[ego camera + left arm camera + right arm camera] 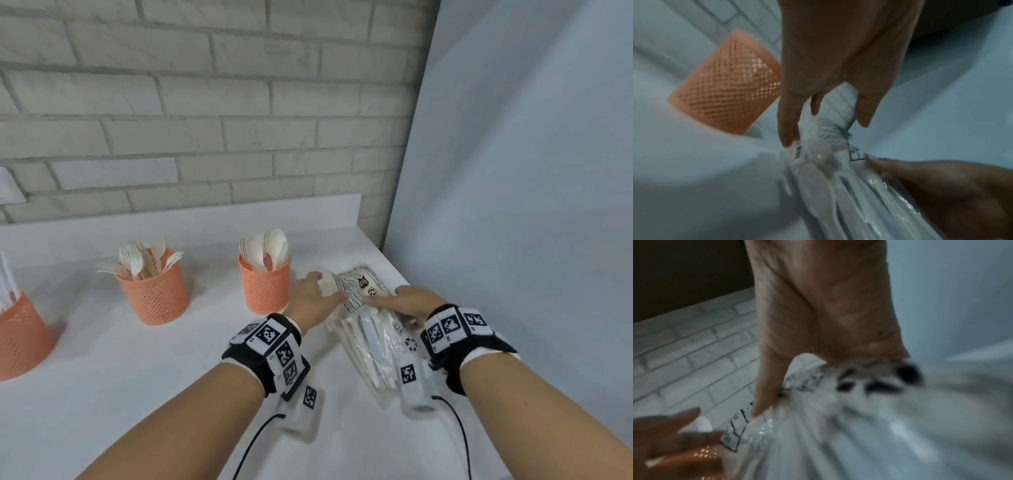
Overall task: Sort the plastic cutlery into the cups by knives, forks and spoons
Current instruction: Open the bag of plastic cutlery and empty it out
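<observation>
Far to the left of the two hands, at the edge of the head view, stands an orange mesh cup (20,337) with pale straight handles rising from it, probably the knives, though too little shows to be sure. Next along is a second cup (154,291) full of forks (137,260), and nearer the hands a third cup (265,286) holding spoons (265,248); this one stands just to the left of the left hand.

The left hand (313,298) lies on the far, printed end of a clear plastic bag (371,337) of cutlery that rests on the white counter (120,359). Its fingers (787,129) reach down onto the bunched film and seem to pinch it, but the wrist view is too blurred to say how firmly. The right hand (406,303) comes in from the other side, fingers laid across the bag near the printed label (359,289); whether they pinch the film or only press it, I cannot tell.

The step in hand looks like opening the bag or drawing a piece out. To do it well, one hand should pin the bag to the counter while the other works at the mouth, taking one piece by its handle so its kind is plain before it goes to a cup. Pulling hard on the thin film could spill the loose pieces off the counter's right edge, which is close beside the right hand.
</observation>
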Motion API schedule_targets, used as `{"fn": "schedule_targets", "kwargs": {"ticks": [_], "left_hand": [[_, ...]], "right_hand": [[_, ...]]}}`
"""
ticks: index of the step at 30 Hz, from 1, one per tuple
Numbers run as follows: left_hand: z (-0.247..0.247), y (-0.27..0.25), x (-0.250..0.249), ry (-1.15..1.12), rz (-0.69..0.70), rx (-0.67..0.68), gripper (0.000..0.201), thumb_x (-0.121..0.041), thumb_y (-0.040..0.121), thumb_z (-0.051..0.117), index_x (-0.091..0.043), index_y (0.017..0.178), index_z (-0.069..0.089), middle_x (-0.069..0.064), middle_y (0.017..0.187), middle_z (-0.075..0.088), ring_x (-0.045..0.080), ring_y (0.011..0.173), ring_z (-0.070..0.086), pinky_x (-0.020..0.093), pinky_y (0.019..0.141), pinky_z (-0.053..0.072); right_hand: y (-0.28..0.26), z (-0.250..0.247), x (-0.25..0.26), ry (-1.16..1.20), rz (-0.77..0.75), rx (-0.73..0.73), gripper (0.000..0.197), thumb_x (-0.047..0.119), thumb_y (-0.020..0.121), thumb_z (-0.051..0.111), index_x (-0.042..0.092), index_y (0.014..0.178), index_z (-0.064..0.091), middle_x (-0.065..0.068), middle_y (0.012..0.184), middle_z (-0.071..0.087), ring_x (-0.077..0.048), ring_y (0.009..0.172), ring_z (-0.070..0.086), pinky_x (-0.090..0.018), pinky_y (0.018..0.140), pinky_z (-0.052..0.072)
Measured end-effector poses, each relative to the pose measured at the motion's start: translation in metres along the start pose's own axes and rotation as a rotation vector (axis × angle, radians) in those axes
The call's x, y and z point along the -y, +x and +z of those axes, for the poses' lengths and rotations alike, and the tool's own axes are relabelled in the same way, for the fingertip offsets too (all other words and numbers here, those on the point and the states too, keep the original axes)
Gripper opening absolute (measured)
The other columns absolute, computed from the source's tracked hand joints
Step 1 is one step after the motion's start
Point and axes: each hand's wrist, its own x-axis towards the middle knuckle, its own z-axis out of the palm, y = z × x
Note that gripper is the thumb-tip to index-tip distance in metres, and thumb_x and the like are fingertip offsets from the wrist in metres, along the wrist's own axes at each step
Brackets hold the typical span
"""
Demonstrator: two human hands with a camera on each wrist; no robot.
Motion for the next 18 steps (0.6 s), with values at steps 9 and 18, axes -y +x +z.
{"fn": "schedule_targets", "kwargs": {"ticks": [9, 18], "left_hand": [[-0.012, -0.026, 0.001, -0.366, -0.132, 0.039, 0.072, -0.064, 0.086, 0.04, -0.013, 0.136, 0.036, 0.004, 0.088, 0.063, 0.019, 0.073, 0.059, 0.029, 0.068, 0.045], [-0.142, -0.105, 0.026, -0.032, 0.063, -0.375, 0.061, -0.075, 0.068, 0.05, -0.015, 0.069, 0.045, 0.006, 0.072, 0.053, 0.02, 0.068, 0.053, 0.03, 0.067, 0.04]], "right_hand": [[-0.065, 0.016, 0.006, 0.189, -0.13, 0.12, 0.075, 0.008, 0.061, 0.08, 0.011, 0.128, 0.045, -0.008, 0.126, 0.055, -0.028, 0.114, 0.055, -0.035, 0.09, 0.051], [-0.142, 0.066, 0.11, -0.092, -0.649, 0.26, 0.068, -0.003, 0.062, 0.074, 0.02, 0.119, 0.045, 0.006, 0.097, 0.061, -0.01, 0.086, 0.06, -0.021, 0.072, 0.051]]}}
